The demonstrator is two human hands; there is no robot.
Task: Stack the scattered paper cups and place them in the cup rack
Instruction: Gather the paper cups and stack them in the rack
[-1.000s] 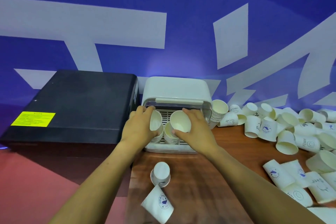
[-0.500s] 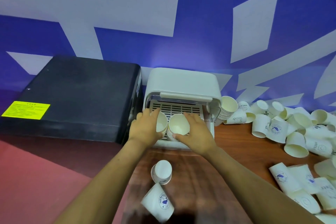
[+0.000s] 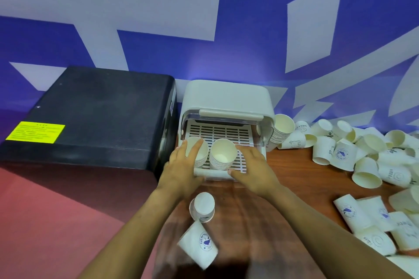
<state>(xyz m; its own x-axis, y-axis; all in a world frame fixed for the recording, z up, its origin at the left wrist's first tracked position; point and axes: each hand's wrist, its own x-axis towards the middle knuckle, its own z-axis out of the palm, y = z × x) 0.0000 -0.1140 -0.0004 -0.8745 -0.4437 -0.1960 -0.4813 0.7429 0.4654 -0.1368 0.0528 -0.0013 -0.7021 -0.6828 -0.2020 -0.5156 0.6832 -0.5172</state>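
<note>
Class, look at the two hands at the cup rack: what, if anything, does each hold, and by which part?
The left hand touches the left cup stack at its rim and side. The right hand lies open beside the right cup stack, holding nothing.

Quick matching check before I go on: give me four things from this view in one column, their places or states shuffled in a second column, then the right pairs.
Things:
1. left stack
2. right stack
3. upside-down cup
4. black box

Places or states:
A. left of the cup rack
B. on the slatted tray, touched by the left hand
C. on the wooden table, in front of the rack
D. on the tray, just left of the right hand

Pairs: 1-B, 2-D, 3-C, 4-A
</note>
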